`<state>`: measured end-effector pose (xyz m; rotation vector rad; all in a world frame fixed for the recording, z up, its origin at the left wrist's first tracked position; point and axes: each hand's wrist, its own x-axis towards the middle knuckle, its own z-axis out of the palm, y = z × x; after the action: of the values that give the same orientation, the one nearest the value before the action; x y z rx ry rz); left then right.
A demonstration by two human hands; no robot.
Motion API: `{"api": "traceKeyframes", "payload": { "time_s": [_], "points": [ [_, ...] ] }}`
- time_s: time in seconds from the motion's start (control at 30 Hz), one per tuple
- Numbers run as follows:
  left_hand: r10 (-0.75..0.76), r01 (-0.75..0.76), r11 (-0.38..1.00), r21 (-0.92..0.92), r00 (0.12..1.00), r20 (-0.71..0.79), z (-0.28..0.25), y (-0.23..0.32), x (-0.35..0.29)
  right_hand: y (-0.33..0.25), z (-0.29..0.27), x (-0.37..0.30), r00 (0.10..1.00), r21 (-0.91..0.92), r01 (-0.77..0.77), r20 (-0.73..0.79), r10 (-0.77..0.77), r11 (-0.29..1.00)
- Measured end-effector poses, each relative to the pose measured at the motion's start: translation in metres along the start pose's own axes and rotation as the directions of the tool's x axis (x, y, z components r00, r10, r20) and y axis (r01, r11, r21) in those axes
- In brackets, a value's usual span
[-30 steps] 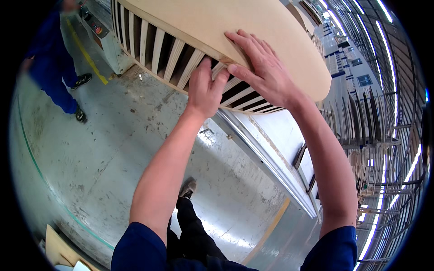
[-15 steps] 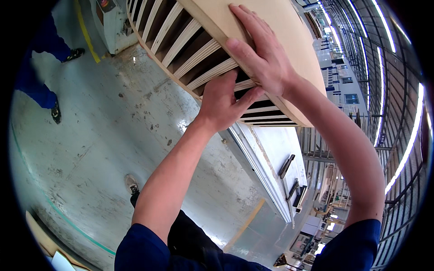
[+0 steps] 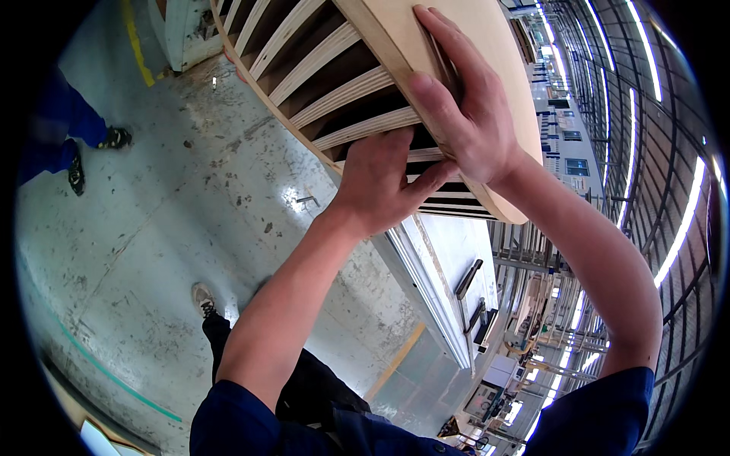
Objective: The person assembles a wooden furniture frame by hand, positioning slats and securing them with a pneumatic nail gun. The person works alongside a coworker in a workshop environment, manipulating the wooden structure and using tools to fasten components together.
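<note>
A large curved wooden piece [image 3: 525, 152] leans in at the top of the view, with a smooth pale face and a row of layered plywood slats along its open side. My left hand [image 3: 384, 178] is closed at the slats [image 3: 334, 95]. Its fingers reach into a dark gap and are partly hidden, while the thumb points toward the piece's edge. Against the smooth face lies my right hand [image 3: 475, 118], fingers stretched out and thumb near the slatted edge. The two hands are close together, the right one higher.
Below the wooden piece is a white table [image 3: 449, 262] with a metal rail and dark clamp-like tools [image 3: 479, 315]. A small bent metal object [image 3: 308, 200] lies on the floor. Another person's legs [image 3: 80, 125] stand at the far left, near a white machine [image 3: 190, 34].
The view has shifted slightly, and the wooden piece and both hands appear a little lower and farther right. Both hands keep their places on it. The other person's feet have shifted.
</note>
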<state>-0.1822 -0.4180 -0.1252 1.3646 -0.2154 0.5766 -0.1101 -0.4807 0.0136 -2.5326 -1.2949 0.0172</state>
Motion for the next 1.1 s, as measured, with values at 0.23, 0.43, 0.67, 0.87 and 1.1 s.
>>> {"api": "traceKeyframes", "payload": {
  "time_s": [0.23, 0.43, 0.67, 0.87, 1.1],
  "points": [
    [-0.081, 0.082, 0.996, -0.023, 0.994, 0.070, -0.004, 0.004, 0.000, -0.003, 0.001, -0.003, 1.000, 0.017, 0.016, -0.012, -0.016, 1.000],
    [-0.071, 0.079, 0.993, -0.087, 0.993, 0.094, -0.004, -0.001, -0.004, -0.017, 0.001, -0.017, 1.000, 0.021, 0.017, -0.024, -0.017, 1.000],
    [-0.035, 0.041, 0.994, -0.100, 0.998, 0.060, -0.003, 0.001, -0.003, -0.036, 0.004, -0.024, 0.999, 0.031, 0.024, -0.045, -0.023, 0.999],
    [-0.013, 0.014, 0.998, -0.057, 1.000, 0.027, 0.002, -0.004, -0.003, -0.039, 0.003, -0.023, 0.996, 0.037, 0.070, -0.065, -0.068, 0.997],
    [0.064, -0.066, 0.995, -0.075, 0.998, -0.028, 0.004, -0.007, -0.002, -0.044, 0.001, -0.020, 0.995, 0.076, 0.074, -0.070, -0.069, 0.994]
  ]
}}
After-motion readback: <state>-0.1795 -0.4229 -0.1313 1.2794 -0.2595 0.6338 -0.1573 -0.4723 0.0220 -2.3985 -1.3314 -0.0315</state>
